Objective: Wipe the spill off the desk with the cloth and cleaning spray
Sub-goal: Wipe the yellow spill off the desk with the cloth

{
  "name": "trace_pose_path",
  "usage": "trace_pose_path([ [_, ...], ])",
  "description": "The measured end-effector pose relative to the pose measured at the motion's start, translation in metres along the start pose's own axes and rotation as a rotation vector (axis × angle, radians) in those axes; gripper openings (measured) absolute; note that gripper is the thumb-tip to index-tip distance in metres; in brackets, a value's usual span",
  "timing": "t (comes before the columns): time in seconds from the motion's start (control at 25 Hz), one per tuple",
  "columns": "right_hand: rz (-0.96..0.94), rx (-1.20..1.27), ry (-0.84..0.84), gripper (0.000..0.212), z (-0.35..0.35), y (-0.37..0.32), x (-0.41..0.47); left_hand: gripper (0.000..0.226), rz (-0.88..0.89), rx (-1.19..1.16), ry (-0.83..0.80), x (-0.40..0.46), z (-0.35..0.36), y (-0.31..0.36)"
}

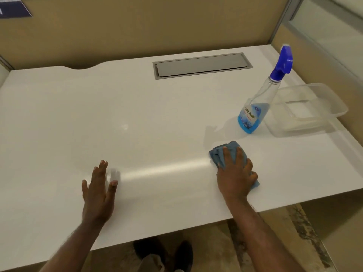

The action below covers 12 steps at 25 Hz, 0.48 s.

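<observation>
Sweeping the bunched blue cloth (pixel 229 155), pinned under the spread fingers of the right hand (pixel 236 174) at the near right of the desk (pixel 137 114), farther right could topple the spray bottle (pixel 261 99); the left hand (pixel 100 190) lies flat, fingers splayed.

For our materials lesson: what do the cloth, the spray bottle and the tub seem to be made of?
Cloth: soft blue fabric, perhaps microfibre; it bunches in folds. Spray bottle: clear glossy plastic, blue liquid showing through. Tub: translucent plastic; the desk shows through it.
</observation>
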State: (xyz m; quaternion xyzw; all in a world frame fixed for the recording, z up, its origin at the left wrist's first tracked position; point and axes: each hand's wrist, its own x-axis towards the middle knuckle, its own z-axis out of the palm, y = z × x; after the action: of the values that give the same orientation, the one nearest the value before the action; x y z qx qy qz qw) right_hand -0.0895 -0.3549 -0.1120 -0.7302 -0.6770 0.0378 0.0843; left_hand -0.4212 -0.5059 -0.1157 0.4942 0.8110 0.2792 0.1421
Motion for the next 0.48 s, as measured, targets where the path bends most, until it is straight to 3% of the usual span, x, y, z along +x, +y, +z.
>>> trace_pose_path([
  [0.24, 0.094, 0.004, 0.055, 0.075, 0.007, -0.008, 0.030, 0.075, -0.079, 0.033, 0.030, -0.003, -0.020, -0.020],
  [0.48, 0.060, 0.010, 0.012, 0.071, 0.013, -0.071, 0.079, 0.074, -0.129, 0.084, 0.073, 0.001, -0.051, -0.057],
])
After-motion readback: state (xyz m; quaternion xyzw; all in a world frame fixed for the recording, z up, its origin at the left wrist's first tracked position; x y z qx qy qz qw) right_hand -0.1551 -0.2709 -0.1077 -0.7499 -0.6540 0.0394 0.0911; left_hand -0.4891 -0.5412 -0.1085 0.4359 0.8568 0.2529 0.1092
